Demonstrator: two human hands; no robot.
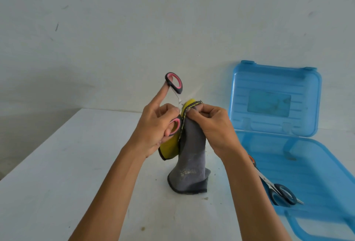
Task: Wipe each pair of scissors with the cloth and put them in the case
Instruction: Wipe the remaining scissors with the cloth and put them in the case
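Observation:
My left hand (153, 125) holds a pair of black scissors with pink-lined handles (174, 82), spread wide apart above the table. One finger goes through the lower loop and the forefinger props the upper loop. My right hand (213, 125) pinches a grey and yellow cloth (192, 156) round the blades, which are hidden inside it. The cloth hangs down and its end touches the table. A clear blue case (315, 171) lies open at the right. Inside it lie scissors with dark handles (282, 194), partly hidden by my right forearm.
The white table (57, 173) stands against a pale wall. The case's lid (274, 98) leans upright against that wall. Small crumbs of dirt lie on the table near the cloth.

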